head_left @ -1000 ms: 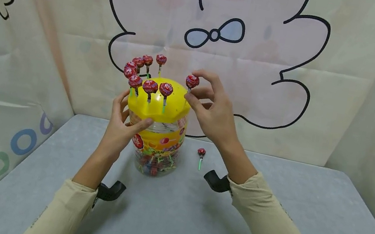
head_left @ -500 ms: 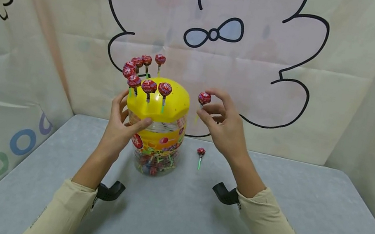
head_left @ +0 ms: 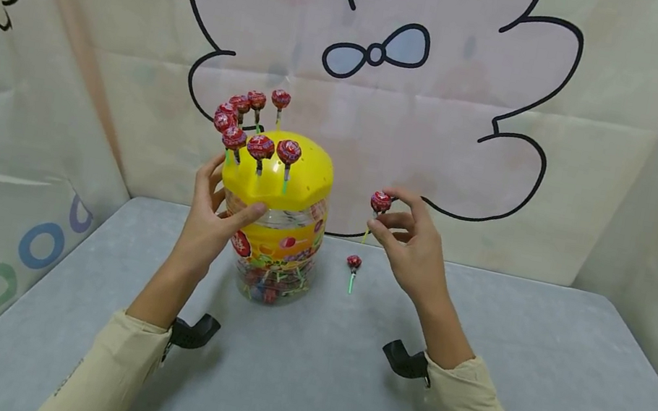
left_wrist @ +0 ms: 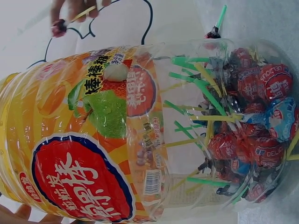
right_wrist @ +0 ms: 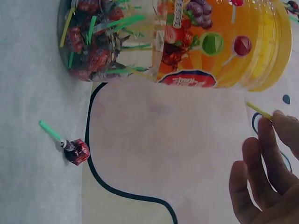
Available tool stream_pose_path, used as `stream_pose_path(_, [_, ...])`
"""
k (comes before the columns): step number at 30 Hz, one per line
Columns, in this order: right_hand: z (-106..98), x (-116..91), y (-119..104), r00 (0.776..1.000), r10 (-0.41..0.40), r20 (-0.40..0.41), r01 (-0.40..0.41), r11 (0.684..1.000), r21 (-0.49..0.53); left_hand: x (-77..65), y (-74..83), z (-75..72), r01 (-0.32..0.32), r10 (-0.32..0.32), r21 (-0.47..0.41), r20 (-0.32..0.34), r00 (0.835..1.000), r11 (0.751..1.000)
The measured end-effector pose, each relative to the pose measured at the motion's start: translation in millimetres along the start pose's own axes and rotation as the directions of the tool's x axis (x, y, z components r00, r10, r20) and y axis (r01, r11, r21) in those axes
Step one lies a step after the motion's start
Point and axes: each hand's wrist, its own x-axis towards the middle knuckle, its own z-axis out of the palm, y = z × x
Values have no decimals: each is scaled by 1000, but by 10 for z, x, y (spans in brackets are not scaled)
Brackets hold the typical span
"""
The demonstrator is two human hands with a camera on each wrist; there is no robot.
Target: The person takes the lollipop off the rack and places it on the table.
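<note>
A clear candy jar (head_left: 289, 246) with an orange label and a yellow lid (head_left: 311, 173) stands upright on the table. Several red-wrapped lollipops (head_left: 261, 147) stick up from holes along the left and front of the lid. My left hand (head_left: 207, 224) grips the jar's upper left side, thumb across the front just under the lid. Right of the jar, my right hand (head_left: 416, 254) pinches a red lollipop (head_left: 380, 202) between thumb and fingers; its yellow stick (right_wrist: 259, 110) points down, apart from the lid. Inside the jar's base lie loose lollipops (left_wrist: 254, 121) with green and yellow sticks.
Another red lollipop (head_left: 354, 263) with a green stick lies on the grey table (head_left: 296, 391) right of the jar. A patterned cloth backdrop (head_left: 422, 126) rises behind the table. Black wrist mounts (head_left: 404, 360) jut from both sleeves.
My right hand has drawn the lollipop away from the lid's right edge, moving right and down. The left hand keeps its hold on the jar, which stays in place.
</note>
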Motion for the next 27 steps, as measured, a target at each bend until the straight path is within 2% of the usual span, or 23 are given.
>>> stream_pose_path(5, [-41,-26,153,997,39,67,-33,996,-85,11,-14,13,-6,6,-8,1,1000,1000])
stream_pose_path(11, [-36,2,282,977,133,167,-108,983,-151,10,-13,8,-10,10,-3,-8,1000,1000])
stream_pose_path(16, [-26,3,372,970,165,177,-136,976,-168,5,-13,12,-2,2,2,-7,1000,1000])
stream_pose_path(23, [-23,2,501,960,202,194,-146,951,-271,3,-7,13,10,-10,11,1,1000,1000])
stream_pose_path(27, [1,10,579,948,235,214,-170,944,-283,-10,-4,2,17,-17,10,-9,1000,1000])
